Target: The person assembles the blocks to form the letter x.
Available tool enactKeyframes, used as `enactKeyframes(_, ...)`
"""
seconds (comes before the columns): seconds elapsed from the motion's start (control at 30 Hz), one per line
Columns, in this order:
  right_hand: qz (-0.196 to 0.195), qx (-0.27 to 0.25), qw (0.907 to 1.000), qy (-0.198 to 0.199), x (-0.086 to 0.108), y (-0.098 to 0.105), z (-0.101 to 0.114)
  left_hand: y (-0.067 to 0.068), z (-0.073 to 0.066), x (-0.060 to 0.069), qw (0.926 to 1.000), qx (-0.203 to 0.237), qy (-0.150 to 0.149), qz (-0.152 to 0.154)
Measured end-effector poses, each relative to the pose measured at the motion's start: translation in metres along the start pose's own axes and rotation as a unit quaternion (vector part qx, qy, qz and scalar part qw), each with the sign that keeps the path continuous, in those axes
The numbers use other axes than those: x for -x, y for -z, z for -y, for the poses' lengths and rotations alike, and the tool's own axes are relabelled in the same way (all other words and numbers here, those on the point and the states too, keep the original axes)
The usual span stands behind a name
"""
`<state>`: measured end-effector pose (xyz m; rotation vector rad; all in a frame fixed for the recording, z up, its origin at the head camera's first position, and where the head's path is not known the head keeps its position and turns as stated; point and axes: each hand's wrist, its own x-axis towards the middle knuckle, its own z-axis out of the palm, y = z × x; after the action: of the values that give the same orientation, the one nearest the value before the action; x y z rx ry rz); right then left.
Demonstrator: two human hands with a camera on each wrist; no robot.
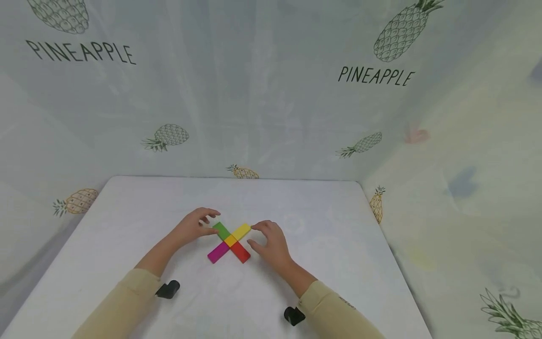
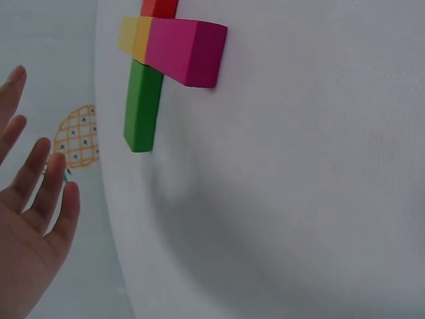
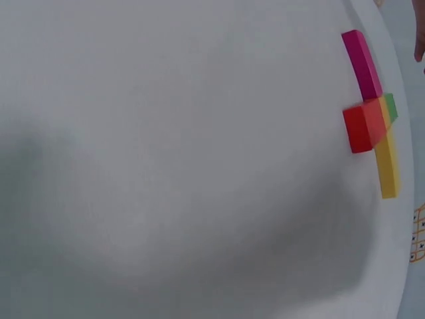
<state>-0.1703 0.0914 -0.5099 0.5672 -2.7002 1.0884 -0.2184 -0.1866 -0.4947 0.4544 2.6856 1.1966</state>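
Colored blocks lie on the white table in an X shape around an orange-yellow center block (image 1: 230, 240). Its arms are a green block (image 1: 222, 230) at far left, a yellow block (image 1: 242, 231) at far right, a magenta block (image 1: 218, 253) at near left and a red block (image 1: 240, 253) at near right. My left hand (image 1: 195, 227) hovers beside the green one, fingers relaxed and spread; the left wrist view shows this hand (image 2: 40, 219) apart from the blocks. Close to the yellow block's outer end is my right hand (image 1: 272, 242), thumb and fingers parted, holding nothing.
The white table (image 1: 317, 212) reaches back to a pineapple-print cloth (image 1: 271, 94), which also hangs at the sides. A black device (image 1: 168, 289) sits at the left wrist, and another black device (image 1: 294, 316) at the right wrist.
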Motion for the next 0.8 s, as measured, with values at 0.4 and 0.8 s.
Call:
enactKeyframes(0.4,-0.018,0.070,0.9964,0.045,-0.023,0.040,-0.009,0.020,-0.025,0.012,0.9893,-0.127,-0.028,-0.066)
enactKeyframes(0.8,-0.017,0.150,0.9813,0.120,-0.026,0.075,-0.029,0.038,-0.028,0.020,0.9654,-0.224,-0.065,-0.117)
